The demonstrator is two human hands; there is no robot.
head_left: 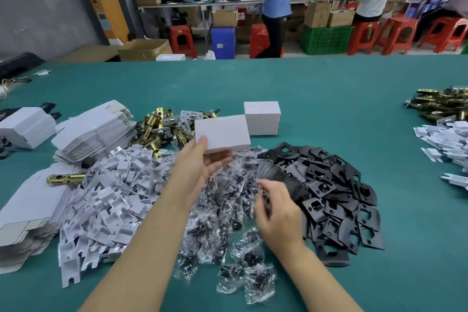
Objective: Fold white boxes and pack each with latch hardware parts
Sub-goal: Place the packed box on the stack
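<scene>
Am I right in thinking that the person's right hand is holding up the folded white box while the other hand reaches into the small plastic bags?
Not quite: the head view shows the left hand holding up the folded white box, not the right. The right hand is the one reaching into the small plastic bags.

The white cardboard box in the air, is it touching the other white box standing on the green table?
Apart. In the head view the held white cardboard box overlaps the standing white box only by sight; the left hand lifts it above the table.
</scene>
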